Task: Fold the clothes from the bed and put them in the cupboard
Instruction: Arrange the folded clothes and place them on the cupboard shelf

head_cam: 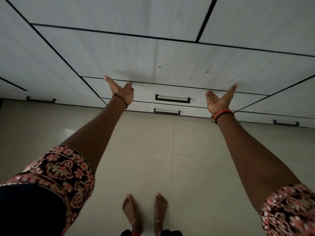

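I stand facing the white cupboard [170,53], whose doors and drawers are all closed. Both arms reach out toward it. My left hand [121,91] is stretched forward with straight fingers and holds nothing; its thumb points up near the seam above the top drawer. My right hand [219,99] is spread the same way, palm turned inward, thumb raised, empty. Neither hand plainly touches the cupboard front. No clothes and no bed appear in the view.
Two drawers with black bar handles [172,98] sit between my hands, low on the cupboard. More handles [40,99] [286,123] lie to either side. Beige floor tiles [153,142] stretch under me, with my bare feet [144,213] at the bottom.
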Motion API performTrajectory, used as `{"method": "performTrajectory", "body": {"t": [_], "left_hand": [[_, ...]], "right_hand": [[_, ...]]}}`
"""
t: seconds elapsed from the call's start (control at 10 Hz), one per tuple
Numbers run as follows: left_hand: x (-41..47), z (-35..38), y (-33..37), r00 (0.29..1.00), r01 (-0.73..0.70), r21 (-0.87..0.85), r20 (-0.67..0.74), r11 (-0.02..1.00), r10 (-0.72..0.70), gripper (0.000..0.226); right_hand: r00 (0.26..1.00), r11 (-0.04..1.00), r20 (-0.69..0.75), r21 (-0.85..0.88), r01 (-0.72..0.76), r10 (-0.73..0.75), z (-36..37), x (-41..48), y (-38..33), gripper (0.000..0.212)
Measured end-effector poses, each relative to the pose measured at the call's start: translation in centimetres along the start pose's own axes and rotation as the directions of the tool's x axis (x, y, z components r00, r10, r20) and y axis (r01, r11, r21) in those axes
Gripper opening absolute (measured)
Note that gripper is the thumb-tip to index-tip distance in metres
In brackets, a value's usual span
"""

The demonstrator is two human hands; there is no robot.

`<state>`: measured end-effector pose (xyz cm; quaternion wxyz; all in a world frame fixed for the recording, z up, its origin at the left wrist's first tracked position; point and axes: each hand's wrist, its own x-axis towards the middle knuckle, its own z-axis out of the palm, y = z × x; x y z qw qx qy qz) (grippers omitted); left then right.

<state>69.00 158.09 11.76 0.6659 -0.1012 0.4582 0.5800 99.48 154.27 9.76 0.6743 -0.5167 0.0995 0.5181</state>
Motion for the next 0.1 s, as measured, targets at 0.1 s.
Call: {"method": "performTrajectory", "body": {"t": [0.1], "left_hand": [[-1.02,-1.10,-0.57,0.999,-0.045,0.332,0.000,0.942,0.048,0.082]], "right_hand": [[0.999,0.990,0.015,-0.138,-0.029,0.032,0.24,-0.95,0.48,0.086]]}}
